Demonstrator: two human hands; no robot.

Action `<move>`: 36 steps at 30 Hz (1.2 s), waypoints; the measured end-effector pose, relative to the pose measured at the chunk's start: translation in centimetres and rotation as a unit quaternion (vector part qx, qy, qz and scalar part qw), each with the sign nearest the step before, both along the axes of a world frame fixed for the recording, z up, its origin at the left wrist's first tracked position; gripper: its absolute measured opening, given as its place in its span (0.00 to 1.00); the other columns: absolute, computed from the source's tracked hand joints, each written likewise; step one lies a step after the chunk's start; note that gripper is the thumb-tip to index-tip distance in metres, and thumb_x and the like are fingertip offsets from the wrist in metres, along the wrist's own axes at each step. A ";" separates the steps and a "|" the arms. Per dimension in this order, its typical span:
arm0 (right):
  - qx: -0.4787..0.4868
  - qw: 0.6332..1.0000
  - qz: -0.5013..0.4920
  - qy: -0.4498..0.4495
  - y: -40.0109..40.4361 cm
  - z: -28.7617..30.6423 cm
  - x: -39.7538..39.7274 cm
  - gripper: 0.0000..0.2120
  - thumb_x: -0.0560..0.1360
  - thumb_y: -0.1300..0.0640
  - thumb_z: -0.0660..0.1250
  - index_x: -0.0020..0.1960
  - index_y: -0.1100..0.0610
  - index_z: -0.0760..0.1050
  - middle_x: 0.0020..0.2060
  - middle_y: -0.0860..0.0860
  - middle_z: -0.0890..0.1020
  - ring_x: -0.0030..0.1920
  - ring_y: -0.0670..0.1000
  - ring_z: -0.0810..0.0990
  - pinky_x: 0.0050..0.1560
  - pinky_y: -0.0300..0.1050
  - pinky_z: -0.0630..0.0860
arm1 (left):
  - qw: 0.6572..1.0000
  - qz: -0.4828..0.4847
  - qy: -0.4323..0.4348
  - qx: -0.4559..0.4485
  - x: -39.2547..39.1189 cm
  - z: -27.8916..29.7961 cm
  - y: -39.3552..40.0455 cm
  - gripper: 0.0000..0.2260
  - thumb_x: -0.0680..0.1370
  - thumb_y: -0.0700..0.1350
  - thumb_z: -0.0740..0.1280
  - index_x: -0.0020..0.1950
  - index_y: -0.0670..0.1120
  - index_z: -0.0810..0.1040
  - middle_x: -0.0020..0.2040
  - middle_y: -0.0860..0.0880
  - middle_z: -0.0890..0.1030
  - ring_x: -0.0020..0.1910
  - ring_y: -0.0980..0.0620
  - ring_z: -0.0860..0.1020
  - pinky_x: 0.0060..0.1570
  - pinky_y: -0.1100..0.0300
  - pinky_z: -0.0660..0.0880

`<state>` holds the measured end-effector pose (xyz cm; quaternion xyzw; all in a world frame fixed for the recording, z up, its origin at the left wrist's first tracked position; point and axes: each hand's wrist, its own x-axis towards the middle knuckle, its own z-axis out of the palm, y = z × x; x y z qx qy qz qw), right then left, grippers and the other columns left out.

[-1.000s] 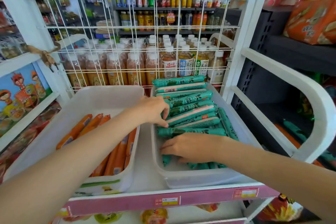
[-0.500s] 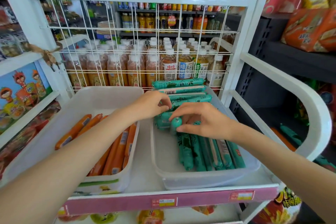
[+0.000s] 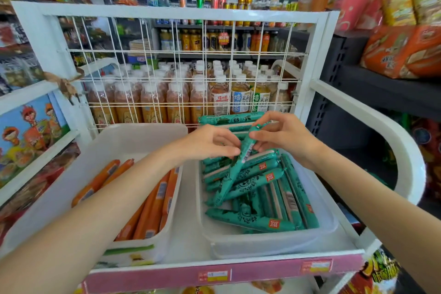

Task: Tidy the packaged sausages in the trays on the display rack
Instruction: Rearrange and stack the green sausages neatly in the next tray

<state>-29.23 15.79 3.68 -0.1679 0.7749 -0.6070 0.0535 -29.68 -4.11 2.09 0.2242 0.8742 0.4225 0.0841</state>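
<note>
Two white trays sit side by side on the rack's top shelf. The right tray holds many green packaged sausages, several lying crosswise over others. The left tray holds orange packaged sausages along its right side. Above the right tray, my left hand and my right hand both pinch the upper part of one green sausage, which hangs tilted with its lower end on the pile.
A white wire grid closes the rack's back, with bottled tea behind it. A curved white side rail runs along the right. The pink shelf edge carries price labels. Snack packs fill the dark shelves at right.
Both hands have risen from the pile and now hold a single green sausage between them. The green sausages in the tray lie more jumbled than before.
</note>
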 end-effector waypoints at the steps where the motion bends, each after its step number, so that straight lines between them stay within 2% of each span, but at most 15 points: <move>1: -0.006 1.000 0.007 0.000 -0.1 0.2 0.0 0.04 0.71 0.64 0.69 0.44 0.62 0.76 0.33 0.56 0.83 0.31 0.50 0.81 0.38 0.39 0.81 | 1.000 -0.001 0.007 -0.001 -0.1 -0.1 0.2 0.11 0.72 0.46 0.70 0.54 0.49 0.78 0.49 0.53 0.81 0.52 0.56 0.79 0.61 0.58 0.72; 3: -0.020 0.999 0.031 -0.009 -0.2 0.5 0.0 0.03 0.72 0.63 0.68 0.43 0.63 0.78 0.32 0.54 0.83 0.31 0.48 0.81 0.37 0.37 0.80 | 1.000 -0.013 0.017 0.017 0.0 -0.1 0.5 0.13 0.71 0.44 0.71 0.55 0.45 0.79 0.49 0.52 0.82 0.50 0.56 0.79 0.59 0.57 0.73; 5: -0.039 0.997 0.054 -0.046 -0.3 0.7 -0.1 0.05 0.72 0.64 0.67 0.45 0.65 0.79 0.33 0.54 0.84 0.32 0.47 0.82 0.37 0.36 0.79 | 0.999 -0.025 0.024 0.026 0.2 -0.1 0.6 0.11 0.72 0.42 0.71 0.53 0.43 0.81 0.47 0.52 0.82 0.45 0.61 0.79 0.54 0.60 0.75; 8: -0.075 0.986 0.078 -0.123 -0.2 0.9 -0.3 0.06 0.73 0.64 0.65 0.47 0.65 0.79 0.34 0.55 0.84 0.32 0.48 0.82 0.35 0.35 0.79 | 0.999 -0.040 0.019 0.032 0.6 0.0 0.6 0.06 0.72 0.40 0.71 0.48 0.47 0.81 0.42 0.56 0.82 0.38 0.66 0.78 0.45 0.68 0.74; 15: -0.109 0.974 0.105 -0.169 -0.3 0.7 -0.6 0.06 0.68 0.66 0.66 0.40 0.63 0.82 0.31 0.55 0.83 0.30 0.47 0.82 0.33 0.35 0.79 | 0.997 -0.051 0.030 0.045 1.0 -0.1 0.3 0.11 0.71 0.38 0.71 0.51 0.51 0.80 0.43 0.57 0.82 0.41 0.64 0.80 0.47 0.68 0.76; 18: -0.123 0.975 0.099 -0.155 -0.4 0.6 -0.9 0.06 0.69 0.68 0.65 0.44 0.65 0.80 0.32 0.55 0.83 0.31 0.47 0.82 0.35 0.35 0.79 | 0.998 -0.042 0.036 0.042 0.8 -0.1 0.1 0.10 0.72 0.40 0.70 0.53 0.47 0.80 0.48 0.51 0.83 0.46 0.57 0.80 0.52 0.60 0.76; 20: -0.149 0.977 0.091 -0.123 -0.2 0.6 -1.1 0.08 0.70 0.70 0.64 0.47 0.65 0.78 0.36 0.55 0.84 0.35 0.48 0.83 0.40 0.36 0.80 | 0.994 -0.001 0.022 0.103 0.8 0.3 0.0 0.09 0.73 0.42 0.68 0.53 0.46 0.80 0.52 0.49 0.82 0.48 0.56 0.80 0.51 0.59 0.78; 21: -0.127 0.985 0.088 -0.081 -0.1 0.6 -1.2 0.09 0.71 0.70 0.64 0.49 0.63 0.78 0.39 0.55 0.84 0.39 0.49 0.83 0.43 0.37 0.80 | 0.985 0.045 -0.004 0.166 0.7 0.8 -0.1 0.08 0.74 0.42 0.67 0.53 0.46 0.79 0.53 0.48 0.81 0.48 0.54 0.81 0.49 0.59 0.79; 23: 0.035 0.995 0.084 0.048 0.2 0.5 -1.0 0.12 0.71 0.66 0.68 0.53 0.56 0.76 0.46 0.52 0.83 0.46 0.48 0.82 0.51 0.38 0.78 | 0.936 0.151 -0.069 0.310 0.3 1.9 -0.3 0.05 0.76 0.42 0.64 0.50 0.46 0.77 0.51 0.47 0.81 0.45 0.51 0.81 0.43 0.59 0.80; 24: 0.117 0.984 0.098 0.089 0.1 0.4 -0.8 0.16 0.70 0.64 0.70 0.56 0.53 0.75 0.49 0.51 0.81 0.49 0.47 0.81 0.53 0.40 0.77 | 0.906 0.192 -0.097 0.364 0.0 2.3 -0.6 0.04 0.76 0.42 0.64 0.50 0.45 0.76 0.50 0.46 0.80 0.44 0.50 0.81 0.41 0.60 0.81; 26: 0.193 0.966 0.143 0.095 -0.2 -0.1 -0.4 0.26 0.68 0.61 0.73 0.63 0.50 0.70 0.55 0.52 0.79 0.51 0.49 0.81 0.56 0.45 0.77 | 0.860 0.237 -0.138 0.430 -0.5 3.0 -1.0 0.04 0.76 0.41 0.64 0.50 0.44 0.76 0.48 0.46 0.80 0.42 0.49 0.81 0.37 0.60 0.81; 29: 0.193 0.964 0.163 0.089 -0.7 -0.4 0.1 0.34 0.67 0.62 0.74 0.68 0.49 0.64 0.58 0.54 0.76 0.48 0.51 0.82 0.56 0.49 0.77 | 0.845 0.258 -0.161 0.440 -0.7 3.3 -1.1 0.03 0.76 0.41 0.65 0.49 0.43 0.75 0.46 0.45 0.80 0.41 0.49 0.81 0.34 0.60 0.80; 31: 0.187 0.965 0.157 0.098 -0.6 -0.1 0.3 0.34 0.66 0.63 0.74 0.68 0.49 0.64 0.54 0.54 0.78 0.47 0.50 0.83 0.56 0.49 0.78 | 0.843 0.259 -0.165 0.443 -0.8 3.3 -1.0 0.03 0.76 0.41 0.66 0.48 0.42 0.75 0.46 0.44 0.80 0.40 0.49 0.81 0.34 0.60 0.80; 36: 0.133 0.975 0.149 0.098 -0.7 0.6 0.9 0.31 0.62 0.55 0.73 0.63 0.53 0.69 0.47 0.56 0.84 0.46 0.51 0.83 0.54 0.46 0.78 | 0.838 0.245 -0.169 0.457 -0.8 3.6 -0.8 0.04 0.77 0.41 0.65 0.49 0.42 0.75 0.46 0.44 0.80 0.42 0.48 0.80 0.34 0.60 0.80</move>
